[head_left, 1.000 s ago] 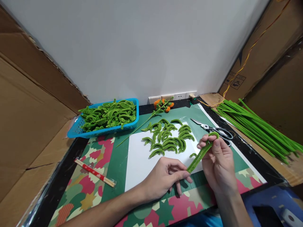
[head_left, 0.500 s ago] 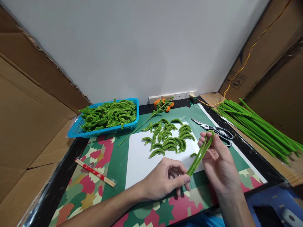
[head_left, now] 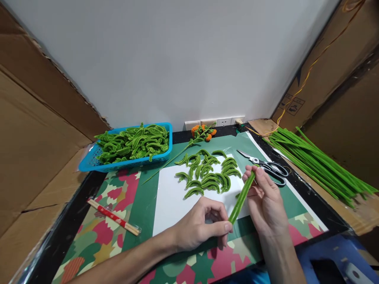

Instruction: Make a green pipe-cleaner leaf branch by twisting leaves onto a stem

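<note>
Between my hands a folded green fuzzy stem [head_left: 242, 197] slants up to the right, its strands lying side by side. My left hand [head_left: 204, 225] pinches its lower end between thumb and fingers. At the upper end, the thumb and fingers of my right hand [head_left: 265, 197] grip the bend. Behind my hands, several curved green fuzzy pieces [head_left: 211, 185] lie on a white sheet [head_left: 168, 205]. A small green piece is partly hidden behind the held stem.
A blue basket [head_left: 170, 144] heaped with green pieces stands back left. Orange-tipped flower stem [head_left: 189, 146] lies behind the sheet. Scissors [head_left: 266, 163] lie right, beyond them a bundle of green stems [head_left: 316, 161]. Wrapped chopsticks [head_left: 114, 217] lie at the left.
The loop of the stem has been drawn narrower and straighter, its strands now closer together. Both hands still grip it; they appear slightly further left as the whole view has shifted a little.
</note>
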Demonstrator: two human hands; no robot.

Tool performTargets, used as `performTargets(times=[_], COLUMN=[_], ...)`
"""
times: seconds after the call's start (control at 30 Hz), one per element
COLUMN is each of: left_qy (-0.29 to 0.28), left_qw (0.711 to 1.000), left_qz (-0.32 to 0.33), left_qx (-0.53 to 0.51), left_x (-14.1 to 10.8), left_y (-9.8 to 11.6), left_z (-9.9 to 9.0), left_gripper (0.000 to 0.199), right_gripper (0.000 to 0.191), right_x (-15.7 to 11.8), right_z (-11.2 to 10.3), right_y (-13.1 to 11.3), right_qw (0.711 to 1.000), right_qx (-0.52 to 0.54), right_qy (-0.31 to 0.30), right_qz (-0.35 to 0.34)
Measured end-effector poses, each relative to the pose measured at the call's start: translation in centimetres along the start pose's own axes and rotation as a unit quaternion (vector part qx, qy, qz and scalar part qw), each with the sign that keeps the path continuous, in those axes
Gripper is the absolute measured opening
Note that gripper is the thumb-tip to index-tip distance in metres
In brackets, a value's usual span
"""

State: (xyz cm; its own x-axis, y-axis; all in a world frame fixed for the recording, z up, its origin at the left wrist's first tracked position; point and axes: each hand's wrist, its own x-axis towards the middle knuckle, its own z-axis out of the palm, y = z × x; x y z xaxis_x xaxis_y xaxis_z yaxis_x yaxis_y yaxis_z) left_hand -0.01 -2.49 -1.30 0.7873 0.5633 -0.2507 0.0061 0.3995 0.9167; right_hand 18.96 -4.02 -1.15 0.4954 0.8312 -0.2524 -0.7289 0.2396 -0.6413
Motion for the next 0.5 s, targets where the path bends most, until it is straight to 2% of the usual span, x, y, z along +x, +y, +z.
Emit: performTargets(times=[0.17, 0.33, 0.5], left_qy=[-0.005, -0.015, -0.018], left_qw=[1.000, 1.000, 1.000], left_qz=[0.003, 0.005, -0.008], left_qx=[0.016, 0.002, -0.005], left_x=[-0.1, 0.1, 0.1], left_y=[-0.2, -0.1, 0.2], left_z=[0.0, -0.2, -0.2], left_gripper=[0.033, 0.037, 0.038], right_gripper=[0.030, 0.038, 0.038], right_x=[-0.2, 0.1, 0.5], right_z=[-0.1, -0.7, -1.6], right_y=[0.2, -0.5, -0.3], right_qw=[0.999, 0.998, 0.998], right_qx=[-0.038, -0.020, -0.011], right_qy=[-0.014, -0.010, -0.009], right_qz=[0.035, 0.065, 0.062])
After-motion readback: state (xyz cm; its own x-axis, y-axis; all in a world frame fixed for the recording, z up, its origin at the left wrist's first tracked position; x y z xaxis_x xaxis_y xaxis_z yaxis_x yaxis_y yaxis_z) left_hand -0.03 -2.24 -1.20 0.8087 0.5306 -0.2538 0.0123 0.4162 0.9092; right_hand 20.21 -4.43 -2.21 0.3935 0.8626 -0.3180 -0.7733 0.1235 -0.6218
